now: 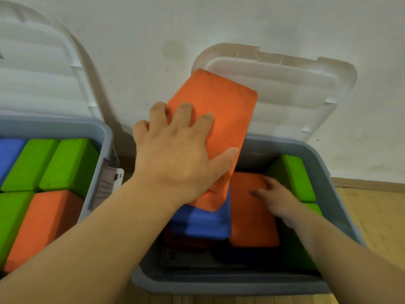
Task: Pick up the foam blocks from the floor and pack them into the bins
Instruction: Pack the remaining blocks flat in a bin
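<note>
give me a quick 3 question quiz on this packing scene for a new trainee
1. True or false: the left hand holds an orange block over the right bin.
2. What colour is the lower block that the right hand rests on? A blue, B orange, C green.
3. Fill in: the right bin's lid stands ____, leaning back at the wall.

Key: 1 true; 2 B; 3 open.
</note>
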Motion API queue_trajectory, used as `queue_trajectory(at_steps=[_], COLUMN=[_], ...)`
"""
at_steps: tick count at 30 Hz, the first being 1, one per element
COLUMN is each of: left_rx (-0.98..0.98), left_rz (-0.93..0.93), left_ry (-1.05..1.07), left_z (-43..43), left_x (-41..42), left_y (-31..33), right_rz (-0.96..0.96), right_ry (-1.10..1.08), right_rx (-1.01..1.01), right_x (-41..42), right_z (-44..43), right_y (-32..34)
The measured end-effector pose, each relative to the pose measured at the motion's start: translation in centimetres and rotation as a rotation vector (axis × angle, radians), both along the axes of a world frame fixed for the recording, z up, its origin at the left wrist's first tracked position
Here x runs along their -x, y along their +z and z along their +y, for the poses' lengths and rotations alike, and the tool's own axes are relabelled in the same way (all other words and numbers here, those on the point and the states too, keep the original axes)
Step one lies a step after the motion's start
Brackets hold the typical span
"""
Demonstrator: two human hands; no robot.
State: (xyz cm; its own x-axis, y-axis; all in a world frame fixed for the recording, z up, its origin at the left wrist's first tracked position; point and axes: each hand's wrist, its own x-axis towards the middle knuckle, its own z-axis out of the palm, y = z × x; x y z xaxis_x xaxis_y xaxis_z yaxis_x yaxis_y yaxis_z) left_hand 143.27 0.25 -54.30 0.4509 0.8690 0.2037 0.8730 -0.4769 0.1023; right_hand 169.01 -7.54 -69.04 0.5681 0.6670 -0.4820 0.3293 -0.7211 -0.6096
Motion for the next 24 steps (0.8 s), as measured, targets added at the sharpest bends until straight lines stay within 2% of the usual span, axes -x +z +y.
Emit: queue_trajectory(at_steps=[2,5,8,14,17,19,21,24], left_rx=[0.005,0.009,0.017,-0.005,-0.020,-0.024,-0.029,-0.006], left_rz=[0.000,-0.011,-0.033,-0.049,-0.061,-0.067,-0.062,-0.019], left_ry=[0.000,-0.010,-0.017,-0.024,-0.010,-0.003,-0.005,-0.011], left_z=[0.0,0.1,0.0,0.3,0.1,-0.1,-0.3,-0.5], left_x=[0.2,0.4,0.7,0.9,0.2,-0.1,-0.2,-0.1], left_y=[-0.1,-0.2,-0.1,-0.3,-0.4,-0.3,-0.2,0.2], right_rz=[-0.066,-0.183,-0.208,-0.019,-0.030,-0.101,-0.176,-0.155], right_ry=[0.047,0.127,0.100,-0.123,-0.089,0.004,0.054,0.061], right_rx=[0.189,0.256,0.228,-0.048,-0.129,-0.107,-0.003,0.069], right_x=[-0.2,0.0,0.0,-0.4,-0.2,0.1,0.2,0.7], right_z=[-1.1,-1.7,-1.8,-2.8,-2.9,-3.0,-3.5,-4.4], right_y=[-2.8,-5.0,-4.8,-1.9,-0.1,1.1,1.5,2.0])
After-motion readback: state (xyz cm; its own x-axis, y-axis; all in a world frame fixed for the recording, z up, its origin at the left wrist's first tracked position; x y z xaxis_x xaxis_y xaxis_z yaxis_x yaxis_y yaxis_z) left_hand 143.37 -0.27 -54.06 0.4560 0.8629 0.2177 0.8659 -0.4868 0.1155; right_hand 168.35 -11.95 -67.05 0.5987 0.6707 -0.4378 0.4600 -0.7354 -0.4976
